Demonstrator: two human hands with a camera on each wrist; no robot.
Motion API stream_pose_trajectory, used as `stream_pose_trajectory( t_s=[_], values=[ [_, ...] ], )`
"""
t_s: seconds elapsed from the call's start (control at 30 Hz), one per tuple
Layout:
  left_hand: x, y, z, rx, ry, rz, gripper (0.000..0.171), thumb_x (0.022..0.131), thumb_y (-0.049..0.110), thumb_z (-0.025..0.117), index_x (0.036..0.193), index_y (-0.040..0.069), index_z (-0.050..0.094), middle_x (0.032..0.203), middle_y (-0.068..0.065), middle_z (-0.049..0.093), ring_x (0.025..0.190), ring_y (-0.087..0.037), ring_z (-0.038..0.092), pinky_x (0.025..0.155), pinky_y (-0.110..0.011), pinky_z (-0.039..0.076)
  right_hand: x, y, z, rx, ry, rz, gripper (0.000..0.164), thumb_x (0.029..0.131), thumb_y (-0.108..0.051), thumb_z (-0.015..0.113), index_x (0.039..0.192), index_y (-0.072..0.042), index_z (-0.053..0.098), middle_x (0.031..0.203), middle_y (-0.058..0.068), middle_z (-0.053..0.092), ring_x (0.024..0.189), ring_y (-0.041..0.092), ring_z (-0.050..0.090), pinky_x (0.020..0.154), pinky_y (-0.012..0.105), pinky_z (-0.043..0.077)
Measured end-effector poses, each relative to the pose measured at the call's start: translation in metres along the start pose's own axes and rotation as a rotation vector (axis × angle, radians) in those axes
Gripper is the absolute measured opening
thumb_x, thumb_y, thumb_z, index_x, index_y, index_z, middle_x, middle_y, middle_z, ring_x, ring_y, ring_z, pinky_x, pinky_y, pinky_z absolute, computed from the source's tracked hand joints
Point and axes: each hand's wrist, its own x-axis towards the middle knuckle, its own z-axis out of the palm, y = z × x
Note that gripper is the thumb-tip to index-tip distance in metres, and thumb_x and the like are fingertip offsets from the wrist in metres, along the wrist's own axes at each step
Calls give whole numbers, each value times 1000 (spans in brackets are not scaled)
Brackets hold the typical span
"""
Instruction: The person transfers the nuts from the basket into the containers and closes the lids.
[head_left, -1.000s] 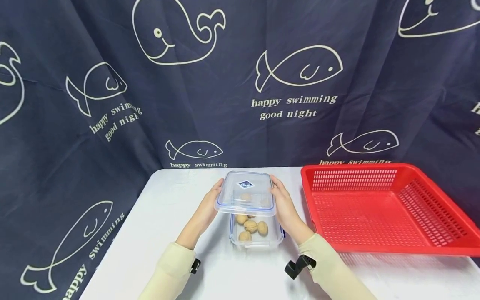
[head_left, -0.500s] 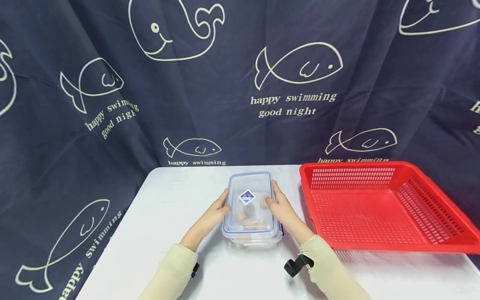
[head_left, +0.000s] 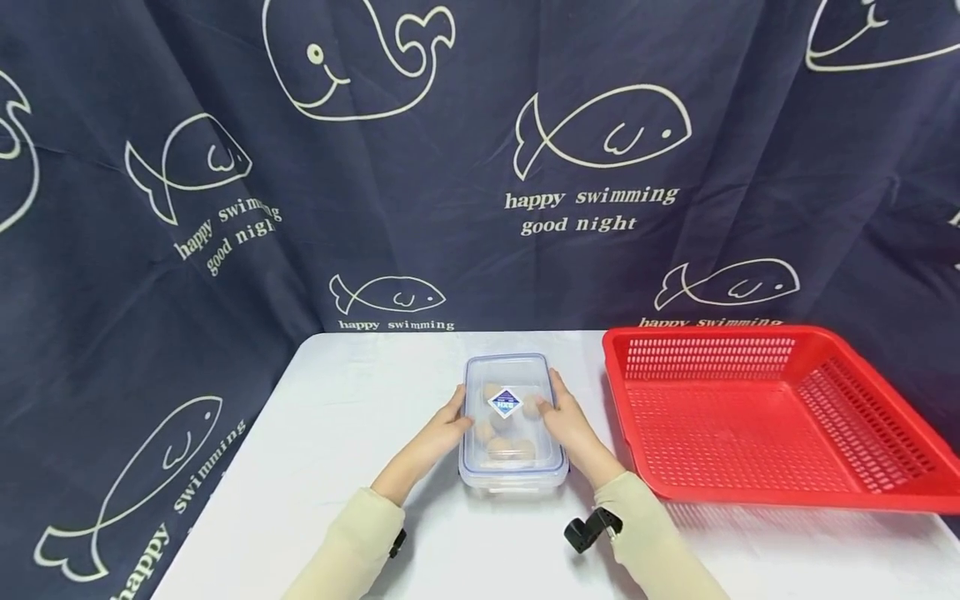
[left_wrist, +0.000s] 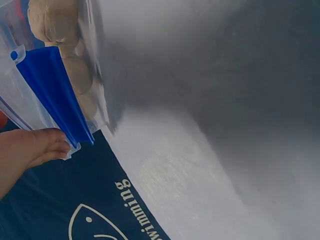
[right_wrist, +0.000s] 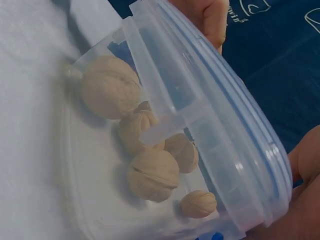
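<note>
A clear plastic lid (head_left: 517, 371) with a blue-edged rim and a diamond label lies over a clear food container (right_wrist: 105, 200) on the white table. Through the container wall several walnuts (right_wrist: 153, 175) show in the right wrist view. My left hand (head_left: 441, 432) holds the lid's left edge, thumb on top and fingers along the side. On the opposite edge my right hand (head_left: 570, 425) grips likewise, its thumb over the lid. A blue side clasp (left_wrist: 55, 92) hangs down beside the container in the left wrist view, close to the left hand's fingertips.
A red perforated plastic basket (head_left: 626, 433) stands on the right of the white table (head_left: 360, 392). Behind the table hangs a dark blue curtain (head_left: 480, 250) with white fish and whale drawings.
The lid, earlier held tilted above the container's far part with walnuts showing in front, has come down and toward me and now covers the container. Both hands moved with it.
</note>
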Motion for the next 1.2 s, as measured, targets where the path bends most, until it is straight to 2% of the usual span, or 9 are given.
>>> stream_pose_trajectory(
  t_s=[0.23, 0.43, 0.5, 0.67, 0.83, 0.93, 1.0, 1.07, 1.2],
  values=[
    [0, 4, 4, 59, 24, -26, 61, 101, 7, 40, 152, -4, 7, 157, -25, 7, 144, -40, 8, 118, -53, 8, -6, -1, 3, -47, 48, 24, 60, 101, -11, 41, 151, 6, 12, 155, 29, 13, 142, 45, 11, 118, 55, 8],
    [-6, 5, 10, 32, 55, -68, 62, 101, 8, 41, 153, 0, 8, 155, -27, 13, 143, -43, 13, 117, -55, 11, -26, -1, 2, -134, 10, 15, 60, 102, -12, 39, 146, 15, 10, 150, 37, 13, 139, 50, 12, 117, 57, 10],
    [-8, 4, 12, 34, 69, -62, 61, 100, 6, 41, 153, 0, 10, 154, -29, 15, 142, -45, 16, 117, -56, 12, -31, -1, 2, -148, -2, 8, 59, 102, -10, 39, 146, 16, 9, 150, 37, 13, 139, 50, 13, 117, 57, 11],
    [-8, 0, 14, -13, 111, -61, 61, 99, 5, 43, 152, -1, 13, 151, -34, 19, 138, -48, 22, 116, -57, 17, -33, 3, 0, -107, 1, 42, 61, 102, -14, 40, 146, 15, 10, 150, 37, 14, 139, 51, 13, 116, 58, 10],
    [-9, -4, 9, -168, 103, -223, 69, 99, 19, 50, 149, -8, 11, 147, -39, 22, 134, -49, 32, 112, -58, 28, -35, 8, 0, -22, 23, 150, 68, 103, -25, 42, 143, 20, 11, 143, 43, 22, 135, 54, 21, 115, 59, 18],
    [-11, -6, 6, -233, 91, -289, 78, 98, 26, 54, 147, -13, 8, 144, -40, 27, 127, -47, 44, 109, -55, 35, -37, 9, -1, -23, 71, 154, 70, 101, -25, 46, 141, 22, 14, 140, 45, 28, 132, 55, 27, 113, 59, 24],
    [-12, -5, 5, -206, 111, -300, 80, 97, 29, 57, 146, -15, 11, 141, -40, 33, 119, -44, 52, 107, -54, 39, -38, 8, -1, -75, 122, 120, 71, 99, -24, 51, 139, 23, 17, 138, 45, 30, 130, 55, 31, 112, 59, 26],
    [-13, -4, 4, -165, 138, -300, 82, 95, 32, 59, 145, -16, 15, 138, -38, 39, 118, -45, 52, 106, -56, 39, -38, 7, -1, -120, 167, 90, 70, 97, -22, 55, 138, 23, 20, 135, 45, 33, 129, 55, 34, 111, 59, 28],
    [-14, -3, 5, -75, 197, -267, 71, 94, 32, 61, 140, -14, 32, 124, -31, 55, 110, -41, 58, 100, -54, 46, -40, 9, 1, -170, 214, 14, 63, 95, -19, 58, 134, 22, 31, 124, 41, 42, 118, 52, 46, 105, 59, 38]
  ],
)
